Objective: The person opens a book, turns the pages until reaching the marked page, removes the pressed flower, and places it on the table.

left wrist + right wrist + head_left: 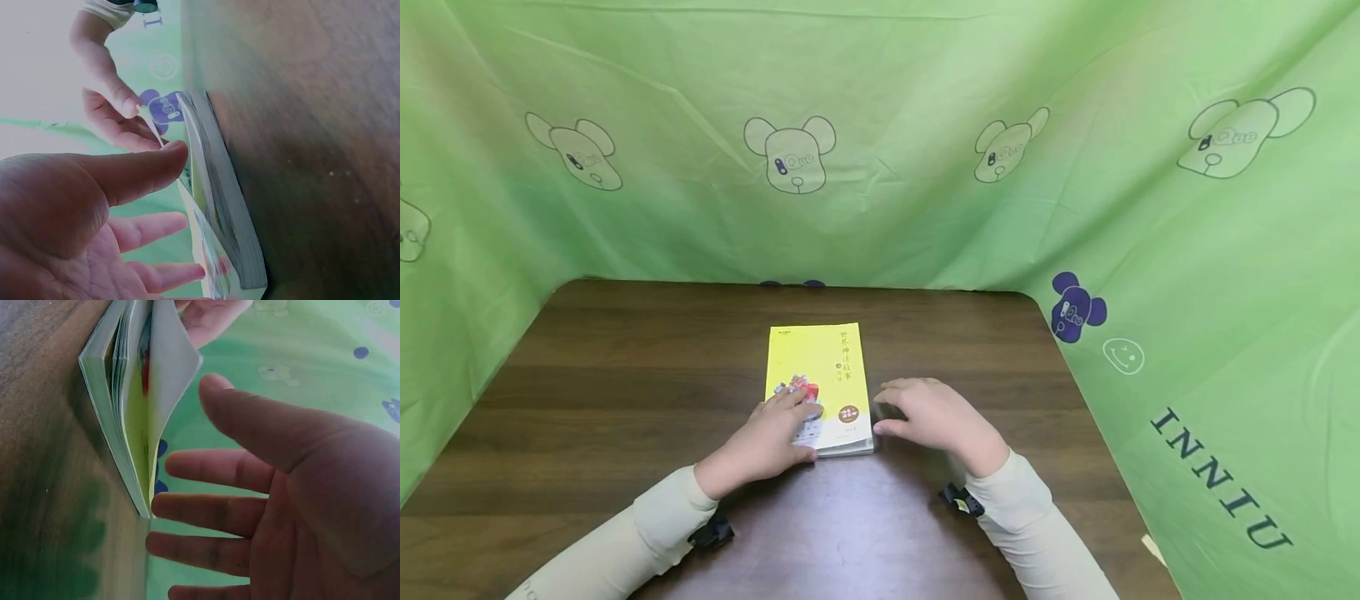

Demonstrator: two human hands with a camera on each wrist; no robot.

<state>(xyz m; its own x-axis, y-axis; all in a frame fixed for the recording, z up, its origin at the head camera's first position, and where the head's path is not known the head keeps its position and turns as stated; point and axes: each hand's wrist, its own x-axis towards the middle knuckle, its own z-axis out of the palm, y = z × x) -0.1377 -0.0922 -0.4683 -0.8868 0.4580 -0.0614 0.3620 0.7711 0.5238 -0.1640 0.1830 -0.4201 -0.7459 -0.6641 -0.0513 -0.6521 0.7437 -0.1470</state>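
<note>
A yellow paperback book (817, 367) lies on the dark wooden table (625, 375), spine to the left. My left hand (771, 437) rests on the near part of its cover with the fingers laid flat. In the left wrist view the left hand's (94, 206) thumb touches the cover's edge. My right hand (925, 412) sits at the book's right edge, fingers straight, fingertips against the cover's edge. The right wrist view shows the cover (165, 375) raised a little off the pages, with the right hand (281, 487) open beside it, thumb apart.
Green cloth with bear prints (880, 150) walls in the table at the back and on both sides. Bare tabletop lies left of, right of and behind the book. Both wrists carry black straps (958, 500).
</note>
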